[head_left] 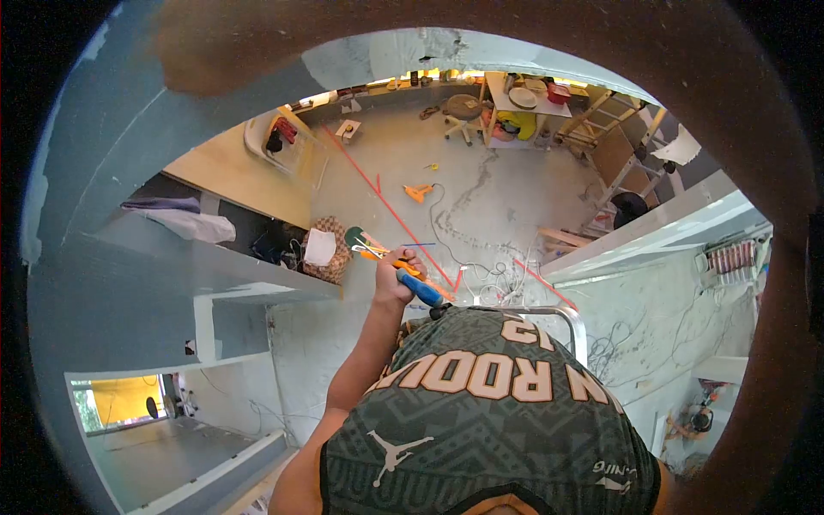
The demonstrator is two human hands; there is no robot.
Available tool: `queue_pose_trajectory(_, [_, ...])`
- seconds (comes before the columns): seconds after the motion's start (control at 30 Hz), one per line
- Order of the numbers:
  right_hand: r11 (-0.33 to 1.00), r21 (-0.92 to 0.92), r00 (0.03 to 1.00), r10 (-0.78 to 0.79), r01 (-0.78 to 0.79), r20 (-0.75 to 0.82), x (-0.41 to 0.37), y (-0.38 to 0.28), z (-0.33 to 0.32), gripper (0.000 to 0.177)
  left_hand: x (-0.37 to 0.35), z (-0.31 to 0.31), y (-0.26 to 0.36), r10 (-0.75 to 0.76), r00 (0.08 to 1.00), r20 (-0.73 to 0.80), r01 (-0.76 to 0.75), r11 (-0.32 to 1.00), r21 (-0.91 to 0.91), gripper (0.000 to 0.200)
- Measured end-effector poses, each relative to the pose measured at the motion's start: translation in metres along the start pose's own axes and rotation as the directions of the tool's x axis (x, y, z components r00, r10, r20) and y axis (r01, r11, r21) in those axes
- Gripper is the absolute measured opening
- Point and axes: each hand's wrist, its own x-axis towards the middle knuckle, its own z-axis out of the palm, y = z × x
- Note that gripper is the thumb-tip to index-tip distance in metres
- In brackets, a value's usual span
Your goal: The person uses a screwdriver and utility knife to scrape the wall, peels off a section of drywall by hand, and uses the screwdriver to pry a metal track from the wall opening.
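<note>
My left hand (400, 268), in front of my chest, is closed around a bundle of tools. A blue-handled tool (421, 287) with a dark end slants down toward my jersey. An orange handle (403, 267) and several thin white and yellow pieces (367, 251) stick out of the same grip. My right arm sweeps, large and blurred, across the right side and top of the view. At its end, my right hand (202, 56) is close up against the grey painted surface (129, 112) at upper left; its fingers are too smeared to make out.
Below me curves a metal ladder rail (573, 322). An orange gun-shaped tool (418, 192) with a cord lies on the floor near red line markings. Loose cables (506, 283) lie nearby. A stool (464, 107), a white-topped table (549, 105) and a wooden ladder (598, 120) stand farther off.
</note>
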Motion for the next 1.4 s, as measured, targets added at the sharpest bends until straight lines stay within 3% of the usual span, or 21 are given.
queue_pose_trajectory(0.2, [0.989,0.039,0.989,0.144,-0.145,0.019,-0.024,-0.017,-0.022,0.019,-0.017,-0.013,0.005,0.112,0.992,-0.06,-0.117,0.99,-0.076,0.013])
queue_pose_trajectory(0.3, [0.961,0.089,0.965,0.259,-0.261,0.032,-0.039,-0.032,-0.025,0.019,-0.023,-0.018,0.006,0.152,0.987,-0.053,-0.152,0.988,0.002,0.015])
queue_pose_trajectory(0.37, [0.919,0.154,0.931,0.363,-0.363,0.028,-0.048,-0.044,-0.024,0.02,-0.019,-0.031,0.01,0.068,0.996,-0.061,-0.068,0.998,-0.008,0.018])
queue_pose_trajectory(0.4, [0.871,0.285,0.91,0.414,-0.401,0.015,-0.049,-0.051,-0.022,0.021,-0.02,-0.03,0.007,0.09,0.992,-0.084,-0.088,0.996,0.031,0.02])
queue_pose_trajectory(0.43, [0.848,0.293,0.89,0.456,-0.441,0.017,-0.049,-0.056,-0.024,0.022,-0.025,-0.023,0.003,0.112,0.993,-0.023,-0.109,0.989,0.096,0.022])
queue_pose_trajectory(0.47, [0.823,0.301,0.866,0.5,-0.482,0.02,-0.05,-0.059,-0.024,0.023,-0.016,-0.027,0.002,0.099,0.99,-0.102,-0.093,0.994,0.063,0.021])
queue_pose_trajectory(0.5, [0.837,0.317,0.874,0.484,-0.447,-0.046,-0.052,-0.057,-0.02,0.021,-0.013,-0.034,0.002,0.074,0.997,-0.034,-0.07,0.99,0.122,0.017])
queue_pose_trajectory(0.53, [0.848,0.337,0.879,0.465,-0.408,-0.106,-0.054,-0.054,-0.015,0.019,-0.013,-0.019,-0.002,0.057,0.987,-0.149,-0.058,0.998,-0.002,0.013])
queue_pose_trajectory(0.6, [0.831,0.392,0.891,0.451,-0.395,-0.056,-0.045,-0.05,-0.004,0.021,-0.01,-0.009,-0.002,0.043,0.992,-0.123,-0.036,0.998,0.054,0.012])
queue_pose_trajectory(0.67, [0.934,0.054,0.886,0.353,-0.354,-0.3,-0.033,-0.048,0.005,0.024,0.008,-0.017,0.003,-0.106,0.99,-0.097,0.112,0.992,0.06,0.012])
queue_pose_trajectory(0.8, [0.935,0.073,0.873,0.35,-0.347,-0.338,-0.027,-0.044,0.024,0.028,0.022,0.011,-0.017,-0.216,0.966,-0.139,0.228,0.971,0.079,0.014])
queue_pose_trajectory(0.87, [0.934,0.078,0.867,0.352,-0.348,-0.353,-0.026,-0.049,0.031,0.027,0.03,0.019,-0.023,-0.157,0.983,-0.098,0.171,0.973,0.155,0.018])
queue_pose_trajectory(0.93, [0.944,0.09,0.899,0.329,-0.317,-0.29,-0.025,-0.049,0.034,0.041,0.027,0.026,-0.023,-0.157,0.986,-0.063,0.165,0.975,0.15,0.018])
queue_pose_trajectory(1.07, [0.937,0.108,0.873,0.348,-0.331,-0.342,-0.026,-0.043,0.035,0.037,0.04,0.001,-0.014,-0.165,0.984,-0.069,0.169,0.983,0.065,0.016])
queue_pose_trajectory(1.13, [0.868,0.389,0.847,0.438,-0.309,-0.303,-0.032,-0.043,0.026,0.031,0.041,-0.008,-0.009,-0.214,0.974,-0.076,0.218,0.975,0.047,0.016])
queue_pose_trajectory(1.17, [0.871,0.377,0.847,0.437,-0.314,-0.303,-0.036,-0.041,0.02,0.031,0.041,-0.011,-0.008,-0.148,0.983,-0.108,0.156,0.986,0.062,0.016])
queue_pose_trajectory(1.23, [0.722,0.467,0.614,0.686,-0.51,-0.391,-0.042,-0.032,-0.006,0.026,0.04,-0.011,-0.003,-0.111,0.987,-0.119,0.121,0.99,0.075,0.016])
queue_pose_trajectory(1.27, [0.73,0.453,0.619,0.679,-0.512,-0.395,-0.047,-0.029,-0.011,0.026,0.042,-0.011,-0.001,-0.115,0.988,-0.105,0.124,0.989,0.081,0.016])
queue_pose_trajectory(1.33, [0.442,0.557,0.482,0.872,-0.703,-0.084,-0.055,-0.028,-0.02,0.037,0.038,-0.008,0.0,-0.088,0.99,-0.109,0.09,0.996,0.011,0.011])
queue_pose_trajectory(1.37, [0.446,0.546,0.48,0.873,-0.709,-0.089,-0.058,-0.029,-0.021,0.037,0.036,-0.006,0.0,-0.097,0.99,-0.099,0.101,0.995,0.027,0.01])
queue_pose_trajectory(1.4, [0.527,0.533,0.56,0.821,-0.662,-0.116,-0.061,-0.032,-0.019,0.042,0.033,-0.002,0.0,-0.106,0.99,-0.091,0.109,0.993,0.039,0.01])
